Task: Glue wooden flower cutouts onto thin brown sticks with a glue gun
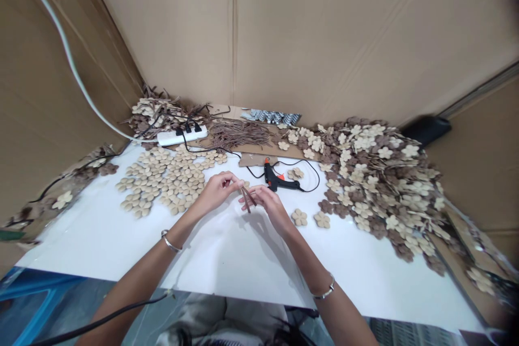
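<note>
Over the middle of the white table, thin brown strips (247, 201) are held between my two hands. My left hand (220, 190) pinches their upper ends with thumb and forefinger. The fingers of my right hand (265, 203) close around the strips from the other side. Just beyond my right hand lies a black hot glue gun (279, 179) with an orange trigger, its nozzle end pointing away from me. Two beige felt-like flowers (299, 217) rest to the right of that hand. Left of my left hand spreads a wide group of beige flowers (170, 178).
A large heap of beige and brown flowers (365, 167) covers the right side. At the back are a pile of brown strips (239, 134), a white power strip (183, 135) with black plugs, and some striped pieces (273, 117). Cardboard walls (308, 38) enclose the table; cords cross it.
</note>
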{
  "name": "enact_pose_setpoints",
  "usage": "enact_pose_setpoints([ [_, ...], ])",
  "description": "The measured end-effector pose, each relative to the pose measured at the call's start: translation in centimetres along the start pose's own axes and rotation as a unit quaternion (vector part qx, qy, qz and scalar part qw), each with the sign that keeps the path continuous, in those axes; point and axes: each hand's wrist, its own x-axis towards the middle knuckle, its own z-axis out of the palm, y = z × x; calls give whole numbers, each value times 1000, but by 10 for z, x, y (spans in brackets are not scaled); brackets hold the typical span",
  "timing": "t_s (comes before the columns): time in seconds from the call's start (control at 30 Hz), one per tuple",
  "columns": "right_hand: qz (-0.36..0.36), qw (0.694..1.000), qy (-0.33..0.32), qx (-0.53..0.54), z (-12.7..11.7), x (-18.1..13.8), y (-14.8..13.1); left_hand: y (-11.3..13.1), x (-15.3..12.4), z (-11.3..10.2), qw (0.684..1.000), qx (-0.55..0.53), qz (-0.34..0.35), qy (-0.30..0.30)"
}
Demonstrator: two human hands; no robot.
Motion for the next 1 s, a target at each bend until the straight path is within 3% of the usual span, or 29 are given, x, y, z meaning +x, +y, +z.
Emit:
enact_pose_setpoints([
  [0.23,8,998,-7,-68,4,-3,-2,6,-4,11,998,37,54,-9],
  [0.63,1,995,25,-93,10,-4,-5,6,-7,15,999,35,34,-5],
  [0.9,-5,996,65,-68,5,7,8,-9,1,9,998,11,-32,46],
  [1.0,15,993,93,-73,-1,16,15,-22,7,1,995,62,-6,79],
])
